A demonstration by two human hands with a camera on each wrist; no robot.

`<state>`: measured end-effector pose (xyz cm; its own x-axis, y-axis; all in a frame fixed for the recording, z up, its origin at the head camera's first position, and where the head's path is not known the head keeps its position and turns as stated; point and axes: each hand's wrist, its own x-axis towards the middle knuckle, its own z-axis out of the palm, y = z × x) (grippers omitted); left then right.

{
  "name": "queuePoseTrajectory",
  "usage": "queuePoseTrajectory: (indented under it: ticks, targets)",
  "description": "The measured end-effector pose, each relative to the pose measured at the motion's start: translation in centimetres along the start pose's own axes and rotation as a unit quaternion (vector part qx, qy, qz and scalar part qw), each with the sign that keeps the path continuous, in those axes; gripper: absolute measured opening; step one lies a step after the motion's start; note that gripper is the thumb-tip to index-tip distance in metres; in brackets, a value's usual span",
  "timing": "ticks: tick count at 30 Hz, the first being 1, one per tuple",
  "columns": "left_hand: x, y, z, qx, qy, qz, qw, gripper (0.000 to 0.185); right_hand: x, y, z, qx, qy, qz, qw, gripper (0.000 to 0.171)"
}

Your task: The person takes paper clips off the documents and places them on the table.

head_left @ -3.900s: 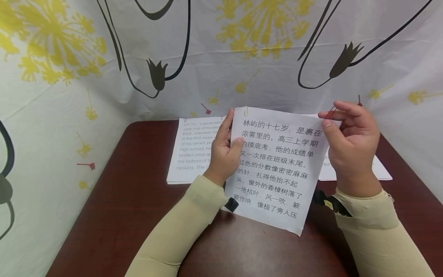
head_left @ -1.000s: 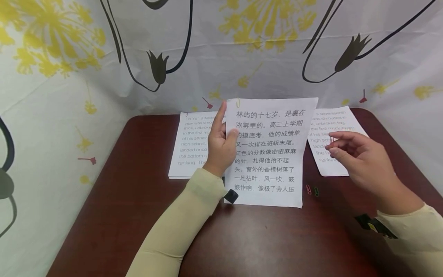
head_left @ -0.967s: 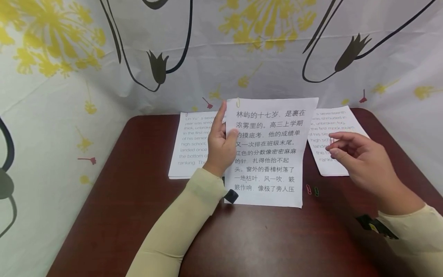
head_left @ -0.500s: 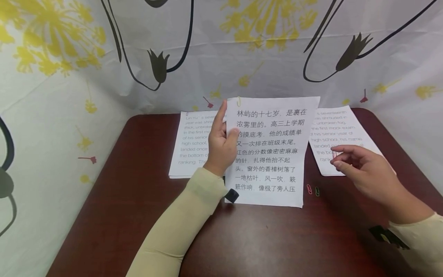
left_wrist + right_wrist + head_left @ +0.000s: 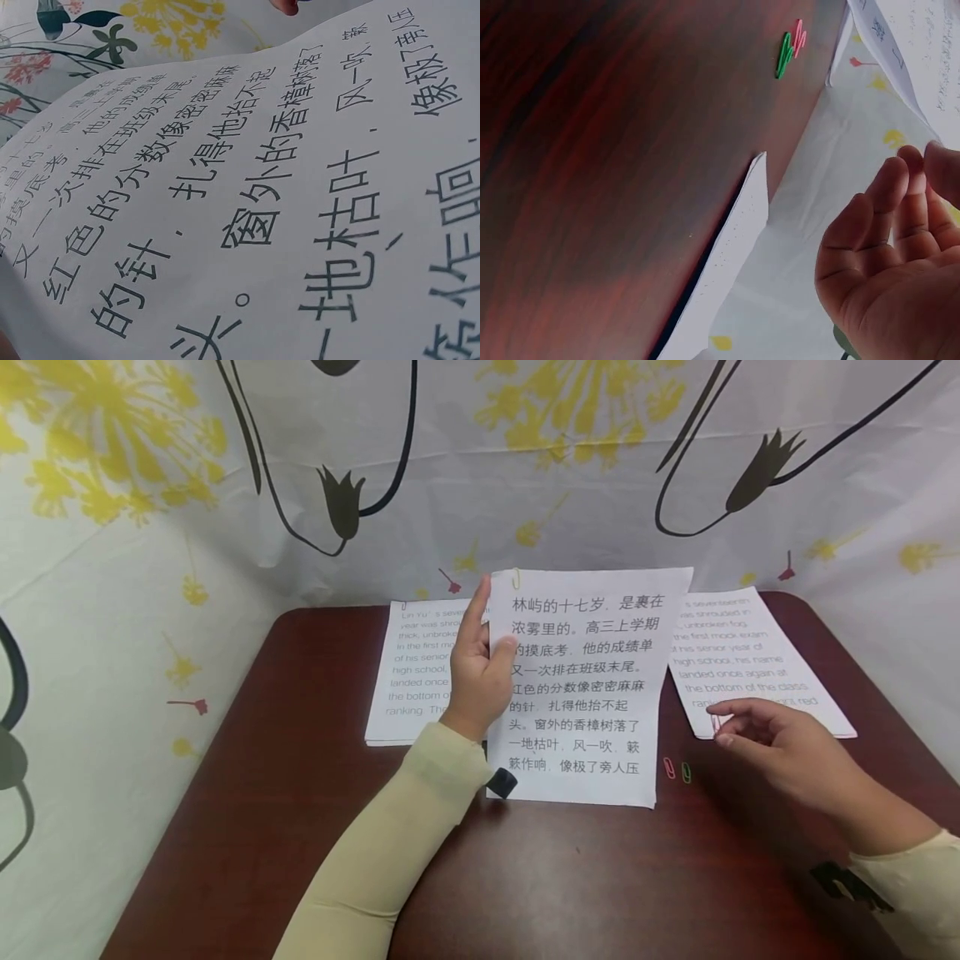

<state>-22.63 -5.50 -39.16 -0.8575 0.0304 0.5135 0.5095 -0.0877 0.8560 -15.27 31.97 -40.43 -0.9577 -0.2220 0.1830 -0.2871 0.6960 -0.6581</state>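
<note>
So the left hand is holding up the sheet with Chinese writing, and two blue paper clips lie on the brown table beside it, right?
Not quite: the two small paper clips are red and green, not blue, as the head view shows. The left hand does hold up the white sheet of Chinese print, and the clips lie on the dark brown table beside it.

Sheet of Chinese text (image 5: 585, 693), white with large black characters, held upright at table centre by its left edge; yellow paper clip (image 5: 517, 579) on its top-left corner. Red paper clip (image 5: 716, 722), at the sheet's three o'clock, pinched in fingertips.
</note>
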Motion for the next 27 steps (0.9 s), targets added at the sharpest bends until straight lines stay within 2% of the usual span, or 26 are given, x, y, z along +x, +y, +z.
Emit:
queuePoseTrajectory:
  ticks: [4, 14, 21, 27]
  targets:
    - [0.0, 0.0, 0.0, -0.001, -0.001, 0.000, 1.0000, 0.084, -0.1, 0.1, 0.0, -0.014, -0.024, 0.003, 1.000, 0.031]
    - [0.0, -0.1, 0.0, 0.000, -0.004, 0.002, 1.0000, 0.083, -0.2, 1.2, 0.3, -0.014, -0.065, -0.022, 0.998, 0.031]
    - [0.0, -0.1, -0.1, 0.000, -0.003, 0.000, 1.0000, 0.083, 0.0, 1.4, 0.7, -0.015, -0.124, 0.010, 0.992, 0.028]
    - [0.0, 0.0, 0.0, -0.004, -0.006, -0.002, 1.0000, 0.084, 0.1, 1.4, 0.8, -0.039, -0.161, 0.041, 0.985, 0.030]
